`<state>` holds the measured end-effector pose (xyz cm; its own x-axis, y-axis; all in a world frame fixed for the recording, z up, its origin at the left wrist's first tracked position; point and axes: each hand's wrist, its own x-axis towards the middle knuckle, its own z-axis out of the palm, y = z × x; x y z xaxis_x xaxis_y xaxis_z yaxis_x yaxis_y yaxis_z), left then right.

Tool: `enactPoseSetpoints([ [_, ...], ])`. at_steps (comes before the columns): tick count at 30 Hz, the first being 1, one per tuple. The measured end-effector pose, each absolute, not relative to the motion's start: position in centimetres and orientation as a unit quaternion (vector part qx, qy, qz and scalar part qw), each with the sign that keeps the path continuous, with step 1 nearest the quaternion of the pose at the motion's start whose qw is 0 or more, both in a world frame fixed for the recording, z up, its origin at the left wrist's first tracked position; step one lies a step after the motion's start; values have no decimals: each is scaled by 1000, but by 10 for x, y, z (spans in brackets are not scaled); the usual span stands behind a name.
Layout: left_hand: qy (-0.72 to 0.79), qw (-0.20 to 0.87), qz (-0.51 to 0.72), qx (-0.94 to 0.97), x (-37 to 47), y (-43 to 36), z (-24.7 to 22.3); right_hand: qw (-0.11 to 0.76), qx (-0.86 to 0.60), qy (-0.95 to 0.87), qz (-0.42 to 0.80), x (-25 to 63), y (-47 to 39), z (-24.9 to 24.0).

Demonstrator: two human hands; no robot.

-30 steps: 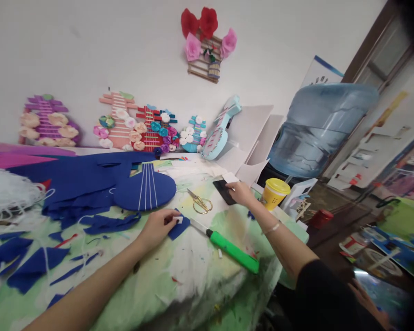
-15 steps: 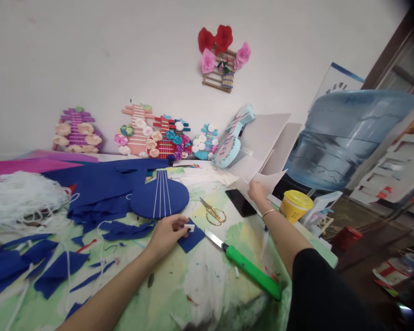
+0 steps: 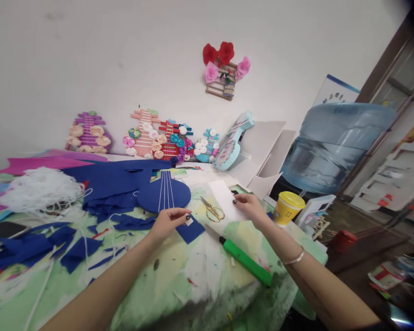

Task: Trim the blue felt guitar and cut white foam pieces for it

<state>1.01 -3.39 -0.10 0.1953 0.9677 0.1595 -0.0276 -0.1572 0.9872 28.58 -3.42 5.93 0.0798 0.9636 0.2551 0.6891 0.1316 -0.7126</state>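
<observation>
My left hand (image 3: 169, 224) is closed in a pinch at a small white piece (image 3: 190, 222), just above a dark blue felt square (image 3: 191, 234). My right hand (image 3: 251, 209) is closed on the right edge of a white sheet of paper (image 3: 224, 200), which lies partly over the black phone (image 3: 235, 192). Between the hands are gold-handled scissors (image 3: 213, 210) and a knife with a green handle (image 3: 246, 262), its blade pointing toward the felt square. Behind my left hand lies a rounded blue felt body with white strings (image 3: 163, 193).
Blue felt scraps (image 3: 79, 250) and a heap of white cord (image 3: 43, 195) spread over the left side. A yellow-lidded tub (image 3: 289, 207) stands at the right edge, before a large water bottle (image 3: 338, 147). Decorated instrument shapes (image 3: 145, 133) lean along the wall.
My right hand has come back from the white boards toward me and now holds a white sheet beside the scissors, covering most of the phone. The left hand stays at the blue square.
</observation>
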Motion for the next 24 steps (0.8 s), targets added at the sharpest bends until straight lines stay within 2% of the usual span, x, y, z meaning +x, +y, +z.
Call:
enactPoseSetpoints([
  [2,394,516,507,567,7,-35,3,429,-582,-617,311,269,-55,49],
  [4,381,531,521,549,3,-37,7,447,-556,-596,368,253,-71,38],
  [9,353,587,519,511,-2,-38,10,478,-537,-601,349,224,-89,11],
  [15,357,625,459,521,2,-32,-4,460,-517,-644,326,209,-92,3],
  [18,382,602,450,539,3,-31,-4,407,-524,-691,287,216,-98,8],
  [22,417,540,457,571,-1,-35,4,266,-587,-762,66,237,-111,9],
  [24,433,510,450,591,-3,-35,7,193,-631,-752,-4,247,-117,7],
])
